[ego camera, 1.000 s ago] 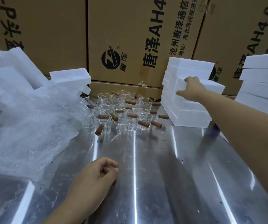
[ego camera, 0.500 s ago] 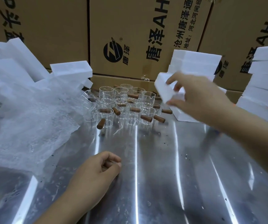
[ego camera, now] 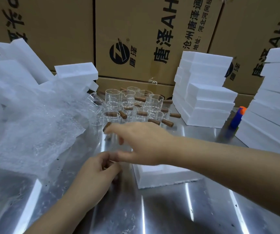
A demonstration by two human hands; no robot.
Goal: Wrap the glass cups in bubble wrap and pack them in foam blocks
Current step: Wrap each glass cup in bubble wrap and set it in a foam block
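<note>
Several small glass cups (ego camera: 132, 105) with brown wooden handles stand clustered at the back of the steel table (ego camera: 169, 213). A heap of bubble wrap (ego camera: 34, 129) lies to their left. One white foam block (ego camera: 166, 178) lies on the table in front of me, partly under my right forearm. My right hand (ego camera: 141, 144), blurred, reaches left over the table with fingers spread, right at the nearest cup (ego camera: 110, 119). Below it my left hand (ego camera: 93, 176) rests on the table, fingers loosely curled, with nothing visible in it.
A stack of white foam blocks (ego camera: 206, 98) stands right of the cups, a taller stack (ego camera: 274, 107) at the far right. A blue bottle with an orange cap (ego camera: 237, 119) stands between them. More foam blocks (ego camera: 75, 73) lie behind the wrap. Cardboard boxes (ego camera: 152, 31) wall off the back.
My right hand took a foam block from the stack, set it on the table before me, and now reaches left toward the cups. My left hand shifted slightly forward.
</note>
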